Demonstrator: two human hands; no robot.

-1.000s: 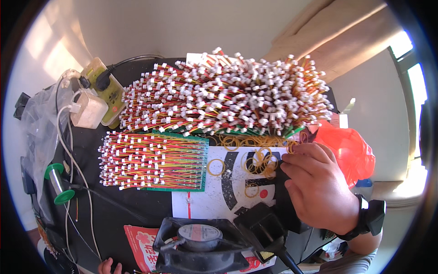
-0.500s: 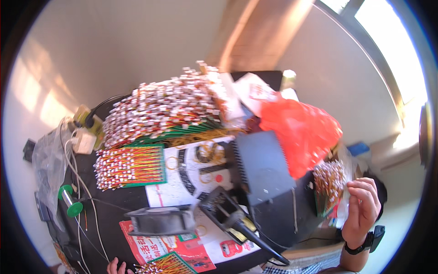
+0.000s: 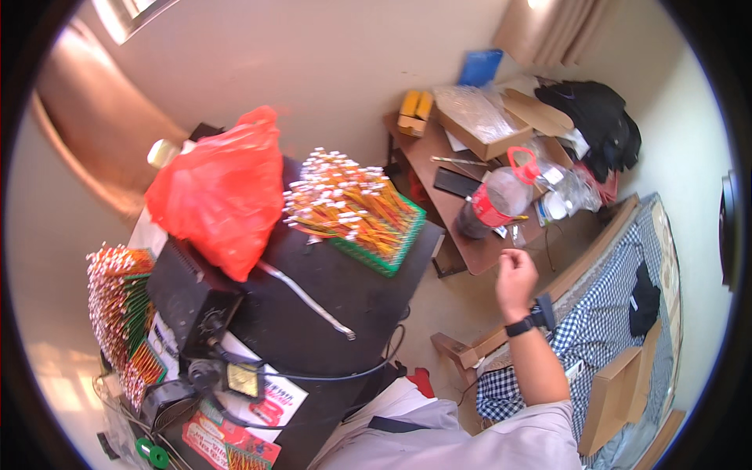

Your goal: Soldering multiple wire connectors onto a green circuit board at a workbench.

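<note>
My right hand (image 3: pixel 517 278) is raised over the gap between the black worktable and a brown table, its fingers curled in and nothing visible in them. A dark watch sits on that wrist. Beyond it, apart from the fingers, a large bottle of dark drink (image 3: pixel 493 204) with a red label and red handle stands on the brown table's edge. To the left, a green circuit-board panel (image 3: pixel 403 243) bristling with red and yellow wires and white connectors lies at the worktable's corner. My left hand is out of view.
On the black worktable (image 3: pixel 329 294) are a red plastic bag (image 3: pixel 223 188), a dark soldering station (image 3: pixel 192 294), more wired panels (image 3: pixel 121 305) and a green solder spool (image 3: pixel 151 453). The brown table (image 3: pixel 450 196) carries boxes. A bed with checked cloth (image 3: pixel 580 333) holds an open cardboard box (image 3: pixel 615 392).
The view has swung right, bringing the brown table and bed into sight. My right hand has curled from loosely spread fingers. The left fingertips have left the picture.
</note>
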